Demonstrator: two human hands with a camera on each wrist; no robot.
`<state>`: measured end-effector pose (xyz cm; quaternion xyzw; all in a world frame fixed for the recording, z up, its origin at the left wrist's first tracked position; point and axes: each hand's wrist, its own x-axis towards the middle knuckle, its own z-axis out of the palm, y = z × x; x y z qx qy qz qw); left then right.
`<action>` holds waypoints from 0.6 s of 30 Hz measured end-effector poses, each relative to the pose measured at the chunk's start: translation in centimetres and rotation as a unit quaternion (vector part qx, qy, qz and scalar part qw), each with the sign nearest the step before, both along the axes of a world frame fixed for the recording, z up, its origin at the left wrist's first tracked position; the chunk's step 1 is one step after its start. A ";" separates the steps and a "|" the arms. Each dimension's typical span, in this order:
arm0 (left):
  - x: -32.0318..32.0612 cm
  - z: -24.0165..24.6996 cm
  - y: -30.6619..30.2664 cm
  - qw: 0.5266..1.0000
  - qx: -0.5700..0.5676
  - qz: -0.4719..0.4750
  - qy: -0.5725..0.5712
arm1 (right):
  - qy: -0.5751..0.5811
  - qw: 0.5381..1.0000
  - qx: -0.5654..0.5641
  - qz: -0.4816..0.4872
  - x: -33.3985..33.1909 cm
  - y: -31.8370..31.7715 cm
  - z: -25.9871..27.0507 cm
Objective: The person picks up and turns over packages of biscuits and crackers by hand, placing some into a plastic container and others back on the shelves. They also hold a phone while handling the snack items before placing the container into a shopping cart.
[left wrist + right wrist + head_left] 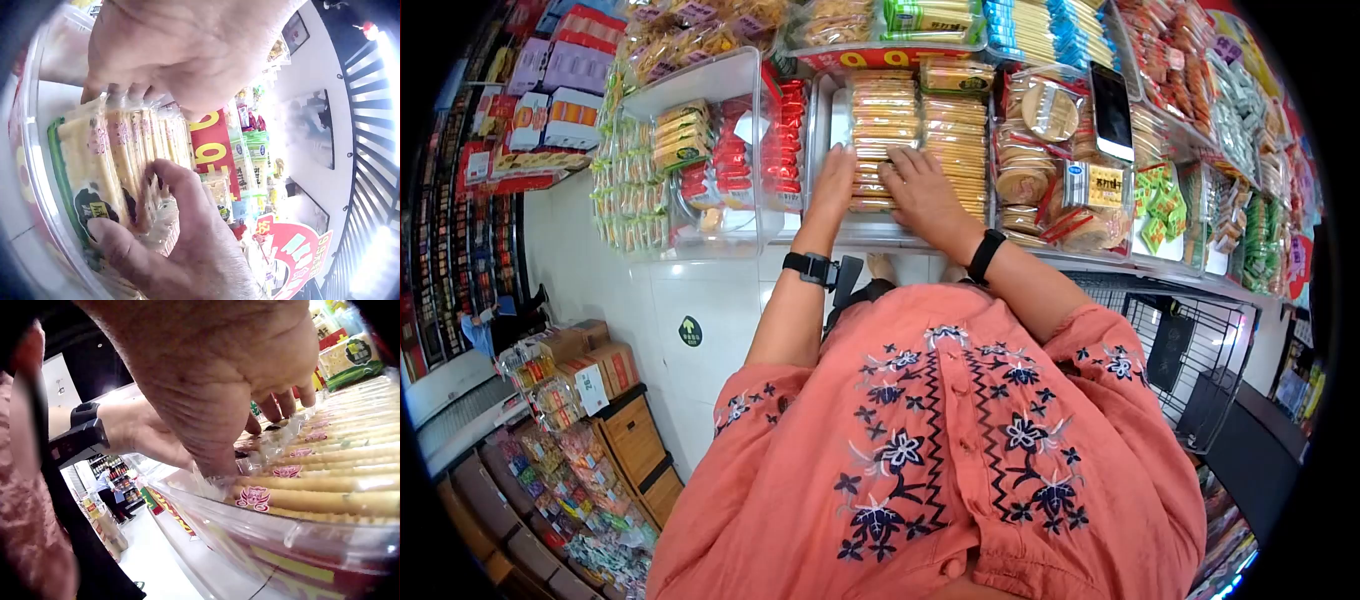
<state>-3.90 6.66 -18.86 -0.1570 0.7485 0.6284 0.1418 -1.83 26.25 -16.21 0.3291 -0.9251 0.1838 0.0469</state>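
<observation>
Clear-wrapped packs of pale crackers [887, 115] stand on edge in two rows in a clear plastic bin. My left hand [832, 185] lies along the left side of the left row. Its fingertips touch the ends of the packs in the left wrist view, partly hidden behind the wrappers. My right hand [925, 195] reaches over the near part of that row. Its thumb presses the front face of a cracker pack [94, 187] while its fingers dip among the packs behind, holding several between them. In the right wrist view, the wrappers crumple under its thumb and fingers.
The bin's clear front wall [281, 531] rises close below my hands. Left stands a bin of red-wrapped snacks [785, 130]; right are round crackers [1025, 185] in bags, with a phone [1110, 110] lying above them. A wire cart [1190, 340] is by my right side.
</observation>
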 end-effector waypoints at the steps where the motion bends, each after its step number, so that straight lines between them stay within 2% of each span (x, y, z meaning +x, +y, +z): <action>1: 0.3 1.7 0.7 0.997 0.068 0.010 -0.044 | 0.000 1.000 0.003 -0.001 0.0 0.1 0.0; 2: 0.5 2.0 1.0 0.998 0.055 0.005 0.006 | 0.001 1.000 0.007 0.000 0.0 0.1 0.0; 5: 0.0 0.0 0.5 0.999 -0.028 0.012 0.042 | 0.017 1.000 -0.009 0.010 -0.2 0.2 -0.4; 6: 0.6 3.3 1.5 0.999 -0.034 0.033 0.013 | 0.005 1.000 -0.014 0.009 -0.2 0.2 -0.3; 9: 2.1 2.9 0.5 0.965 -0.216 -0.029 0.145 | -0.016 0.999 -0.026 0.013 -0.2 0.2 0.5; 12: 5.4 10.2 0.1 0.983 -0.086 -0.113 0.116 | -0.021 0.999 -0.034 0.021 -0.1 0.4 0.9; 15: 7.2 18.1 -2.1 0.981 -0.051 -0.154 0.103 | -0.037 0.999 -0.028 0.022 -0.1 0.2 1.4; 18: 6.3 21.8 -7.2 0.978 -0.125 -0.119 0.114 | -0.039 0.999 -0.025 0.022 0.0 0.2 1.1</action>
